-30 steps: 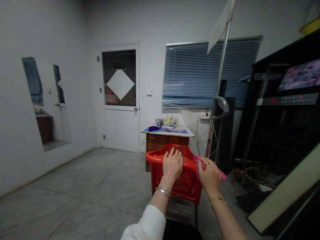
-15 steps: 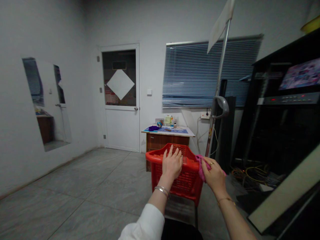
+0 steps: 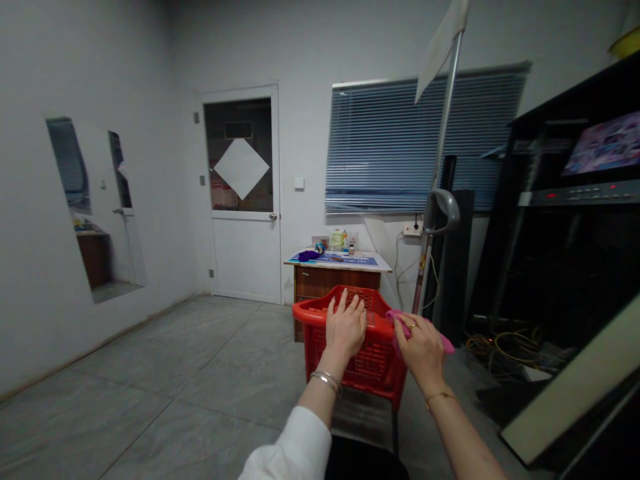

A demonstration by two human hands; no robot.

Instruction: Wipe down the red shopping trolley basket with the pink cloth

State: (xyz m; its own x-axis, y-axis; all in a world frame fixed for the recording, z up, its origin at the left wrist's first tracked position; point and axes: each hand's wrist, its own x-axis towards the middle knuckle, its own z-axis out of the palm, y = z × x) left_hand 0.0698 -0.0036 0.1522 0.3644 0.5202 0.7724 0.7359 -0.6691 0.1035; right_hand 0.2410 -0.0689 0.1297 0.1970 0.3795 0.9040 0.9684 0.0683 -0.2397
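A red plastic shopping cart basket (image 3: 377, 363) stands in front of me on dark legs. Across its near rim lies my left hand (image 3: 346, 328), with the fingers stretched out and spread over the edge. At the right end of the same rim, my right hand (image 3: 420, 347) is closed around a pink cloth (image 3: 447, 343) and presses it to the red plastic. Part of the cloth is hidden under the fingers, and its loose end sticks out to the right.
Behind the cart, a wooden desk (image 3: 320, 277) carries a purple cloth (image 3: 309, 255) and small bottles. A metal pole (image 3: 447, 127) with a grey handle rises on the right. Cables (image 3: 515, 347) lie by a dark rack (image 3: 540, 260). A white door (image 3: 245, 257) is at the back.
My right hand has slid a little to the left along the rim with the pink cloth. My left hand stays in place on the cart.
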